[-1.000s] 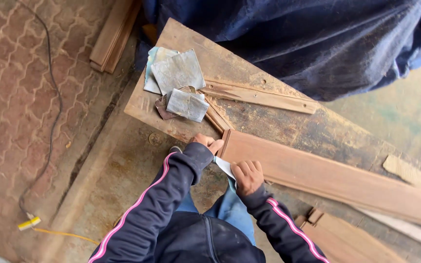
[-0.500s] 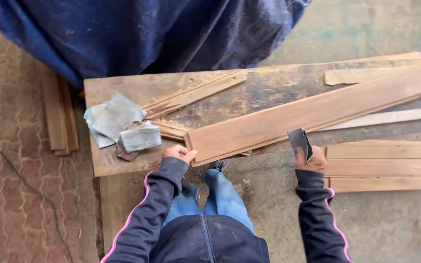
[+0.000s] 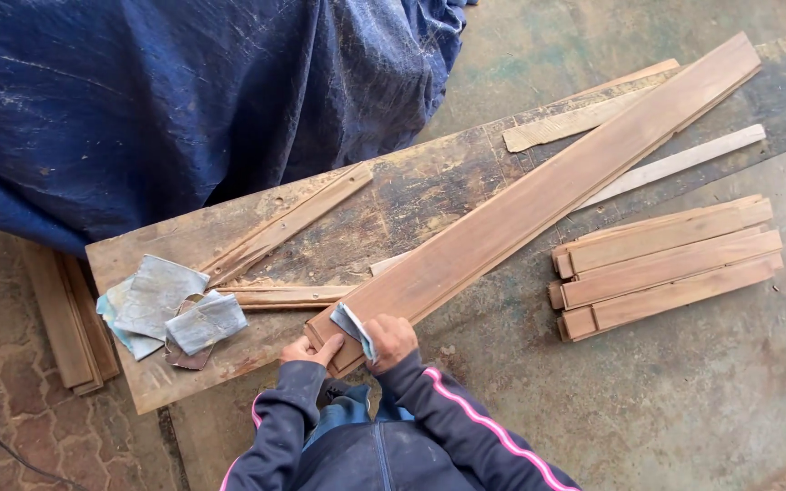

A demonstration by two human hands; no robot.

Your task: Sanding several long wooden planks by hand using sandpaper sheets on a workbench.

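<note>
while the left hand (image 3: 307,348) steadies the near end of the long plank (image 3: 539,195) on the worn table (image 3: 429,186), the right hand (image 3: 391,338) grips folded sandpaper (image 3: 351,322) against it, best rubbed flat along the grain with even pressure.

Blue tarp (image 3: 184,100) hides whatever's under it and the workboard's (image 3: 411,195) far edge; frame crops both.

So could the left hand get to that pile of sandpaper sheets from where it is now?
Probably yes. The left hand rests at the long plank's near end, and the sandpaper sheets lie just beside it on the same board, with nothing between.
</note>
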